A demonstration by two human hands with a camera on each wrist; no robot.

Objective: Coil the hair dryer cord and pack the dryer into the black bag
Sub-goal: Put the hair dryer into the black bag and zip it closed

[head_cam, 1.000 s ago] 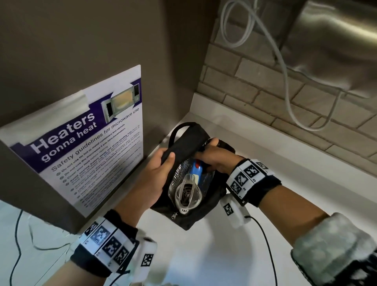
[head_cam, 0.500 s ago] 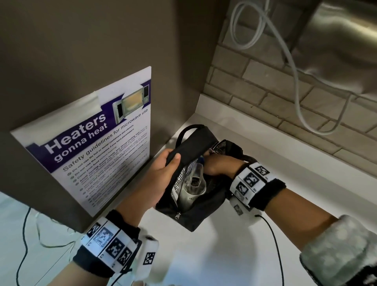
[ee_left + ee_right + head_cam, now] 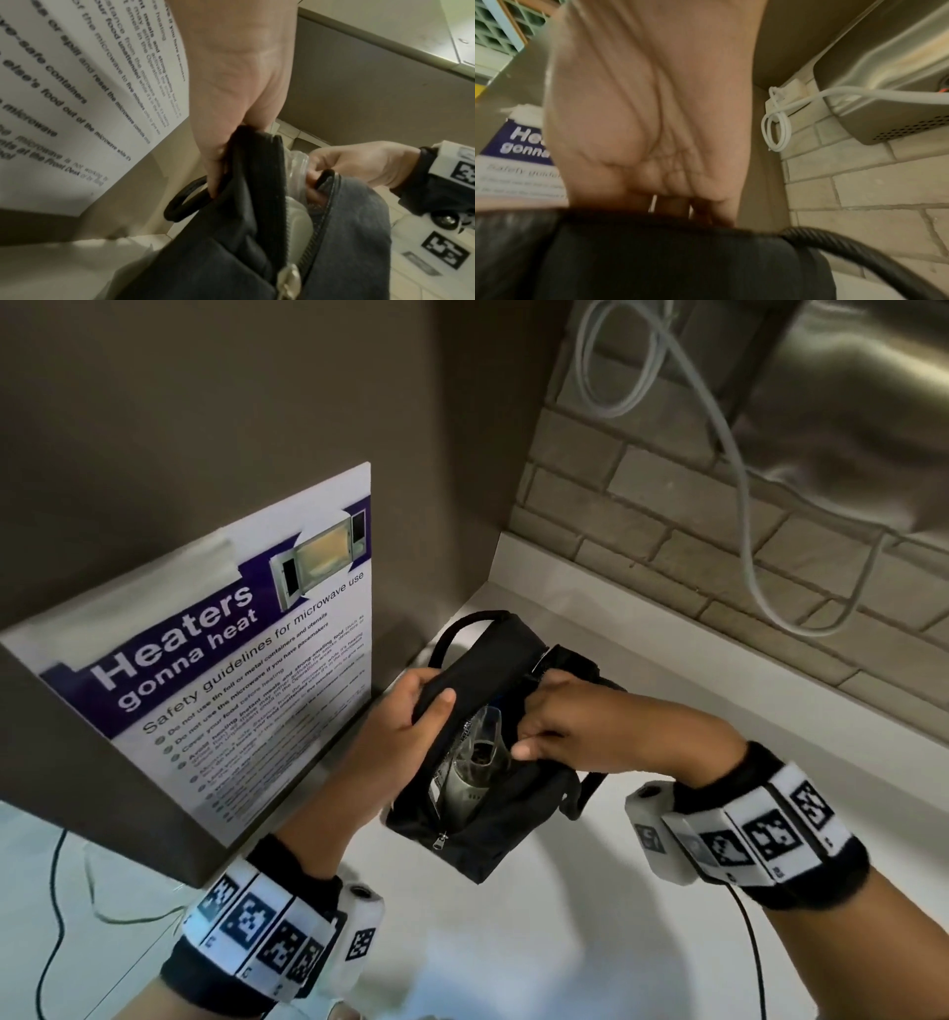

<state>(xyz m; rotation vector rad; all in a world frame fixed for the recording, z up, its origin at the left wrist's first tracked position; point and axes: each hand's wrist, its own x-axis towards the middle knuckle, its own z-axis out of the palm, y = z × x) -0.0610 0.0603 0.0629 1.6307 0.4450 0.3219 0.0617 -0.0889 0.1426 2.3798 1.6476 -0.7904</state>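
The black bag [image 3: 493, 834] stands on the white counter with its zip open. My left hand [image 3: 411, 711] grips the bag's left flap, thumb on top; in the left wrist view the fingers of this hand [image 3: 231, 105] clamp the fabric beside a loop handle [image 3: 185, 205]. My right hand [image 3: 565, 726] curls its fingers over the bag's right rim, as the left wrist view shows of that hand [image 3: 359, 164]. The hair dryer [image 3: 475, 762], pale and wrapped in clear plastic [image 3: 299, 203], lies down inside the opening. The cord is hidden. The right wrist view shows my palm [image 3: 654, 121] above the bag [image 3: 654, 259].
A brown panel with a microwave safety poster [image 3: 231, 670] stands close on the left. Behind is a brick wall [image 3: 667, 546] with a steel appliance [image 3: 847, 403] and a hanging white cable [image 3: 744, 505]. The bare white counter [image 3: 565, 942] stretches toward me.
The dryer has gone deeper into the bag and its round grille end no longer shows. My right hand has shifted from the dryer to the bag's right rim. The opening is narrower.
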